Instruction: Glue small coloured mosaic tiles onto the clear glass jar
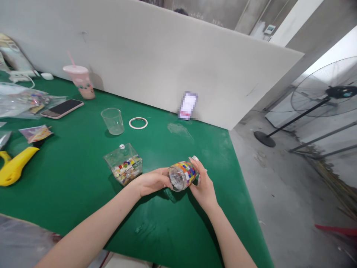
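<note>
A small clear cup covered with coloured mosaic tiles [184,174] lies on its side between both my hands, just above the green table [83,163]. My left hand [150,182] grips its open rim end. My right hand [203,182] curls around its tiled side, fingertips on top. Just left of my left hand stands a clear square box of small coloured tiles [124,163].
An empty clear plastic cup [113,120] and a white ring [138,123] lie farther back. A phone [62,108], a pink lidded drink [80,81], plastic bags [22,102] and a yellow tool [13,167] are at the left. A white partition [156,56] backs the table. A floor fan [331,93] stands right.
</note>
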A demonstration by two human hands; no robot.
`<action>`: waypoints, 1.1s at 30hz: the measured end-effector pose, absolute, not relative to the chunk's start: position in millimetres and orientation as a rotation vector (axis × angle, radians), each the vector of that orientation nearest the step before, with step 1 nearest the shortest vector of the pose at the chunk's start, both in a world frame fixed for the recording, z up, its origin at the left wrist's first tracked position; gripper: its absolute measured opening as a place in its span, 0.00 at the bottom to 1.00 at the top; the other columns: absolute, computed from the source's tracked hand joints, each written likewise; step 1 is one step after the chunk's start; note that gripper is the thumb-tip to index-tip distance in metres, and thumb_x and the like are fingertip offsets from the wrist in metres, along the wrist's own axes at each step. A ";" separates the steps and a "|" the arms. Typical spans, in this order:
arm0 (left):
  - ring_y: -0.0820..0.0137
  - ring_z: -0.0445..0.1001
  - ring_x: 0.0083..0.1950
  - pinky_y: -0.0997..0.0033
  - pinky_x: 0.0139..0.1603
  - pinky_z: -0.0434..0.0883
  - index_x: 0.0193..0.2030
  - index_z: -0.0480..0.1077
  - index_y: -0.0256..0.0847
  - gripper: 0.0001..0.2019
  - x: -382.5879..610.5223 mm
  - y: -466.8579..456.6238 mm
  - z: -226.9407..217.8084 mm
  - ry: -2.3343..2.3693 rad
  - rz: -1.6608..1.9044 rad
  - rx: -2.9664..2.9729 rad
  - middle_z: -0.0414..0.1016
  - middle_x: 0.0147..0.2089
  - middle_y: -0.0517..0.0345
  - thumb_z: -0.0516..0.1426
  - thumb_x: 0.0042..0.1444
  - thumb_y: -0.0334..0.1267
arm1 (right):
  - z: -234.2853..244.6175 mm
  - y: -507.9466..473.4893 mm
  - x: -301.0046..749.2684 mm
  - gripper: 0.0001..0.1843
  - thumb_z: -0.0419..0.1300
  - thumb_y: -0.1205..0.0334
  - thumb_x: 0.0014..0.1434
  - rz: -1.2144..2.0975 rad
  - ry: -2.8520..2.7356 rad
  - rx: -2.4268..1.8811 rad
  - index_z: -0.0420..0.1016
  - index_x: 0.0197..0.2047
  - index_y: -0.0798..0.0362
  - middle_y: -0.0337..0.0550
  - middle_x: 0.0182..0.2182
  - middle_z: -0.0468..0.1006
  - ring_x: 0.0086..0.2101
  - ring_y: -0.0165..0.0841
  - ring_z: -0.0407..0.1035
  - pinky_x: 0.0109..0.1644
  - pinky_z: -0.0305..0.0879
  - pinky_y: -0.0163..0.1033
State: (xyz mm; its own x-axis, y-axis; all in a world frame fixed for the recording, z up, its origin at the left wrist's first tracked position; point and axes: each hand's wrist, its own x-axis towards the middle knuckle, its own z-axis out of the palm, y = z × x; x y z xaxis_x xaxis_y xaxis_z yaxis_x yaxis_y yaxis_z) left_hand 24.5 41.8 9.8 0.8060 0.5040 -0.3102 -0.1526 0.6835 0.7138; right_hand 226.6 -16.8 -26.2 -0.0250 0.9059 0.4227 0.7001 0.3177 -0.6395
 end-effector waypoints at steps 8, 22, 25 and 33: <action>0.63 0.71 0.51 0.67 0.53 0.63 0.51 0.71 0.35 0.28 27.3 39.4 10.3 0.505 0.431 0.710 0.77 0.49 0.50 0.61 0.38 0.22 | -30.1 -15.6 226.5 0.35 0.58 0.69 0.57 0.281 -1.750 -1.442 0.52 0.65 0.42 0.46 0.62 0.64 0.61 0.39 0.60 0.62 0.64 0.54; 0.65 0.73 0.46 0.69 0.50 0.64 0.48 0.74 0.34 0.25 27.6 41.2 11.0 0.527 0.438 0.730 0.78 0.46 0.50 0.61 0.38 0.23 | -32.6 -15.8 225.1 0.36 0.59 0.69 0.56 0.333 -1.699 -1.421 0.52 0.64 0.40 0.45 0.61 0.65 0.60 0.40 0.62 0.61 0.64 0.57; 0.65 0.72 0.47 0.69 0.50 0.64 0.46 0.74 0.34 0.24 27.6 40.9 9.9 0.533 0.440 0.740 0.78 0.46 0.50 0.61 0.37 0.24 | -33.6 -15.3 226.8 0.37 0.59 0.69 0.56 0.320 -1.717 -1.431 0.52 0.64 0.40 0.45 0.61 0.65 0.60 0.40 0.62 0.61 0.64 0.56; 0.65 0.71 0.47 0.68 0.50 0.64 0.46 0.75 0.35 0.26 28.2 38.2 11.6 0.556 0.442 0.767 0.78 0.45 0.52 0.62 0.35 0.25 | -35.6 -15.0 228.3 0.37 0.59 0.70 0.55 0.282 -1.750 -1.446 0.51 0.65 0.41 0.45 0.61 0.65 0.60 0.40 0.63 0.59 0.66 0.55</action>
State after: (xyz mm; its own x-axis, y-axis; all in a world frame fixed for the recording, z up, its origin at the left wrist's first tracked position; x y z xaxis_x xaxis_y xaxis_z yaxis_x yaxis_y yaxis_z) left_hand 28.2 38.2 11.6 0.7699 0.5603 -0.3054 -0.1713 0.6425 0.7469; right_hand 228.3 -15.0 -35.6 0.0048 0.8942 0.4477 0.7083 0.3130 -0.6327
